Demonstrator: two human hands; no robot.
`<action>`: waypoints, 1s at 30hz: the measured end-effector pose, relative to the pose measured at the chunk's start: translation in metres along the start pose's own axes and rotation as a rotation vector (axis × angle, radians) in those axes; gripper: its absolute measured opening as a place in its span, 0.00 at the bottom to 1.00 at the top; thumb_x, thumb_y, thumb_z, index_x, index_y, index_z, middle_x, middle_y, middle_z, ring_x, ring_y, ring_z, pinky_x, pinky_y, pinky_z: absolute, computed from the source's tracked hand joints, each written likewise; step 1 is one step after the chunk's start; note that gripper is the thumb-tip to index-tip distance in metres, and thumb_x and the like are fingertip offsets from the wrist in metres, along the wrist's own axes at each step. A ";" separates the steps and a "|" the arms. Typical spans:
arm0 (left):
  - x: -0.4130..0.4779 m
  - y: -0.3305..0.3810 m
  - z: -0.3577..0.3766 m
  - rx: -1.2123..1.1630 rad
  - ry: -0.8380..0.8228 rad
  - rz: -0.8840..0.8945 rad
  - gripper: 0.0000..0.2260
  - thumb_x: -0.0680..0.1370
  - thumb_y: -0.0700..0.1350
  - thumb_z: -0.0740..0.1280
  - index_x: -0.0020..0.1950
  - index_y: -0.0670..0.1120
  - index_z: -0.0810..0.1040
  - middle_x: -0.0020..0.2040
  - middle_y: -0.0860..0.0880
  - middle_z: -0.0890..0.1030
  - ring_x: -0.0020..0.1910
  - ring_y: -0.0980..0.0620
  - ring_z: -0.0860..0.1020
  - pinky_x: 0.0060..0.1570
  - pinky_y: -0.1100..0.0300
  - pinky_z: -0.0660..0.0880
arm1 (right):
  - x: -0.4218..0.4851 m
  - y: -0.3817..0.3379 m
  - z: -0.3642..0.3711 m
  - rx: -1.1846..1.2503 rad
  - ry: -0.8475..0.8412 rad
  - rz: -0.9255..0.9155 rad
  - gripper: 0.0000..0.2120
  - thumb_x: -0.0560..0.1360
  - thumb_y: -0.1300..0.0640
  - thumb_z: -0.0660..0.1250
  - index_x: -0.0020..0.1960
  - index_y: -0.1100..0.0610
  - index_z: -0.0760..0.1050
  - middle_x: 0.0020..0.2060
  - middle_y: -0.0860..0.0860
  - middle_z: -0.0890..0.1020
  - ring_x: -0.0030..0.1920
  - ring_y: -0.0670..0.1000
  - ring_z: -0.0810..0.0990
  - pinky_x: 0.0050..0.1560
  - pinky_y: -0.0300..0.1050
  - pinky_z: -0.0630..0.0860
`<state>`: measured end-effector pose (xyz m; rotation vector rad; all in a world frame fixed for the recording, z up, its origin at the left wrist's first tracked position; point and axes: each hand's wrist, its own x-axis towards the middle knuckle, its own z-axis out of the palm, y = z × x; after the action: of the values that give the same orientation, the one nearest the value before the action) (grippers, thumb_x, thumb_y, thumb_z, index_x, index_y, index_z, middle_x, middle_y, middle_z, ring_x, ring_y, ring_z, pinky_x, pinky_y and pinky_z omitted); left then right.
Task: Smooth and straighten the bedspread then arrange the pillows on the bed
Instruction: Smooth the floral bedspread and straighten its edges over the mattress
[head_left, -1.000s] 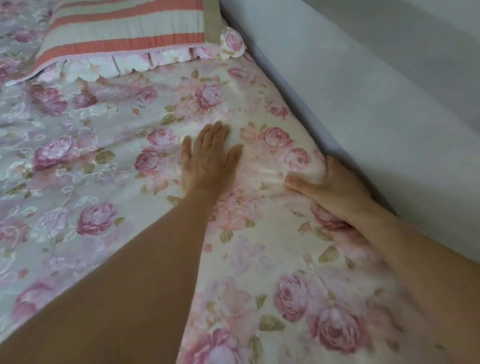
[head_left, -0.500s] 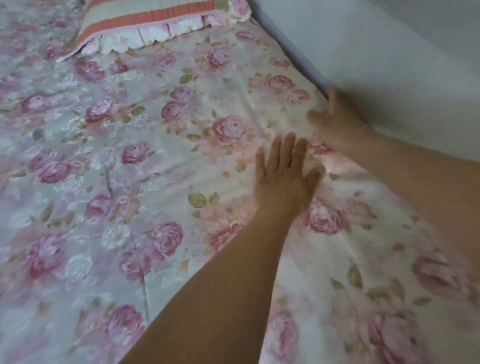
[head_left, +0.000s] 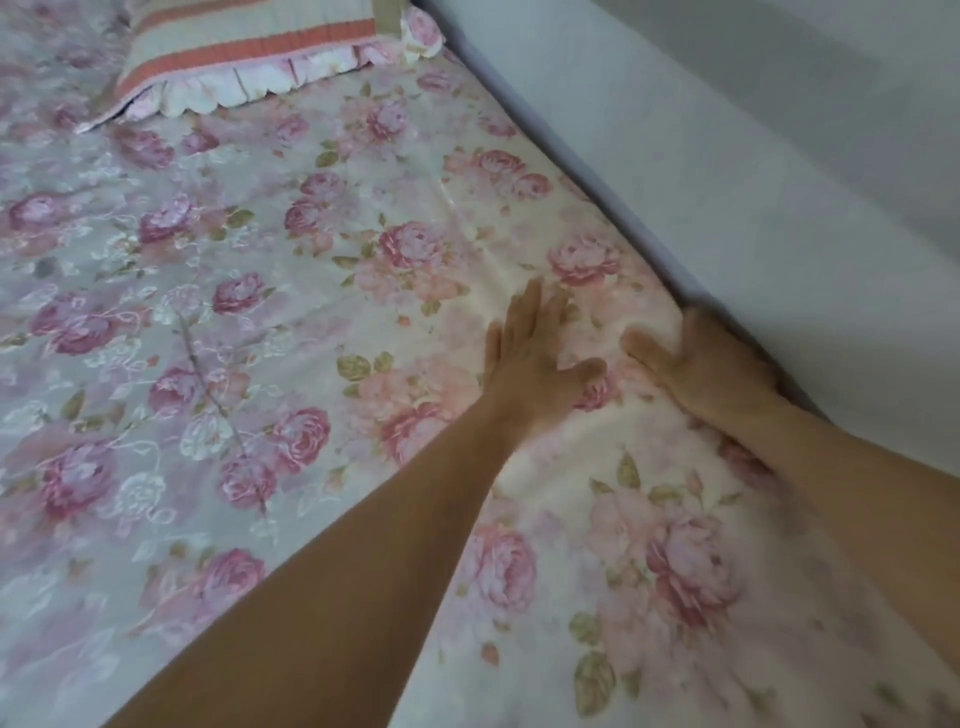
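A bedspread (head_left: 322, 291) printed with pink roses covers the bed. My left hand (head_left: 535, 358) lies flat on it, fingers straight and together, pointing toward the head of the bed. My right hand (head_left: 711, 364) presses on the bedspread's right edge where it meets the wall, thumb spread toward the left hand and fingertips down in the gap, partly hidden. Small creases run through the cloth between the two hands. A pillow (head_left: 249, 52) with beige and coral stripes and a scalloped floral frill lies at the top of the view.
A plain pale wall (head_left: 727, 171) runs along the right side of the bed, tight against the mattress. The bedspread stretches out to the left and toward me beyond the edge of the view.
Both hands have slid along the bedspread away from the pillow. The right hand has come back along the wall edge and is now level with the left hand.
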<state>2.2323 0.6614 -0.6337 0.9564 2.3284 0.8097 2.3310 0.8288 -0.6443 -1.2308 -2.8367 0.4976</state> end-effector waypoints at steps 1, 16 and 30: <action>-0.010 0.007 0.005 -0.066 0.010 0.013 0.34 0.79 0.55 0.62 0.79 0.54 0.46 0.79 0.56 0.38 0.76 0.58 0.36 0.73 0.55 0.33 | -0.007 0.007 -0.003 0.008 0.004 -0.029 0.42 0.66 0.21 0.48 0.53 0.59 0.71 0.43 0.58 0.81 0.45 0.59 0.82 0.48 0.55 0.78; -0.077 0.028 0.033 -0.274 -0.125 0.028 0.27 0.80 0.48 0.63 0.77 0.52 0.58 0.79 0.55 0.49 0.77 0.56 0.44 0.74 0.56 0.39 | -0.135 0.077 -0.021 -0.160 0.118 0.003 0.31 0.74 0.29 0.49 0.38 0.59 0.65 0.30 0.53 0.71 0.36 0.58 0.77 0.36 0.49 0.73; -0.130 0.034 0.069 0.142 -0.168 0.180 0.29 0.82 0.54 0.56 0.79 0.52 0.46 0.79 0.55 0.41 0.77 0.58 0.38 0.73 0.59 0.33 | -0.193 0.123 -0.031 -0.267 0.048 -0.057 0.27 0.76 0.37 0.48 0.44 0.63 0.67 0.37 0.66 0.78 0.37 0.62 0.80 0.37 0.52 0.77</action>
<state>2.3731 0.6069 -0.6317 1.2590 2.2001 0.6111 2.5554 0.7789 -0.6281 -1.1725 -2.9597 0.0872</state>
